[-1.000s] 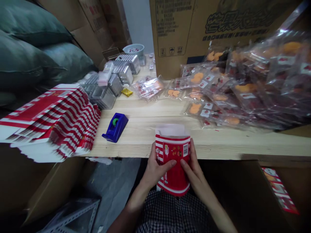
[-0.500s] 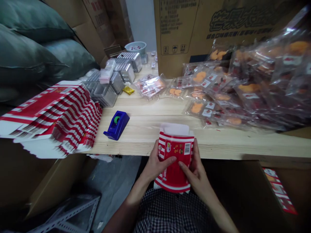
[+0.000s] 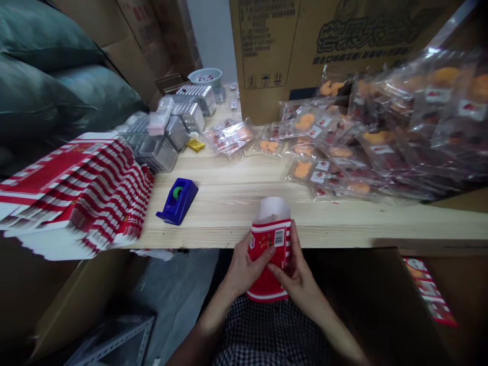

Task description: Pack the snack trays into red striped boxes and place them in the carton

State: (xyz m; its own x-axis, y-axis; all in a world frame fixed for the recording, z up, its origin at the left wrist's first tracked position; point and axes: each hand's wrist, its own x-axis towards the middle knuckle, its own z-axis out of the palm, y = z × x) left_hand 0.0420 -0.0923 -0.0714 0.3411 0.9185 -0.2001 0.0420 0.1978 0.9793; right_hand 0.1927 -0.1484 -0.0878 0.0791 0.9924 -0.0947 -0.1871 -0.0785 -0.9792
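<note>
A red and white striped paper box [image 3: 267, 282] is held between my two hands at the table's front edge. Its printed panel with a barcode faces me, and a white flap [image 3: 275, 208] stands up at the far end. My left hand [image 3: 244, 264] grips the left side, thumb lying across the printed face. On the right side, my right hand [image 3: 295, 272] is closed round the box, its thumb also on the front. The fingers behind the box are hidden.
Left of me lies a stack of flat striped boxes [image 3: 87, 188], near a blue tape dispenser [image 3: 178, 202]. Clear plastic cases [image 3: 158, 150] and a yellow packet [image 3: 195, 145] sit behind. Clear bags with orange pieces [image 3: 343, 147] pile up at right, before a large carton [image 3: 274, 56].
My hands have squeezed the box's sides inward; it looks narrower and its flap is more curved. The whole view has shifted slightly.
</note>
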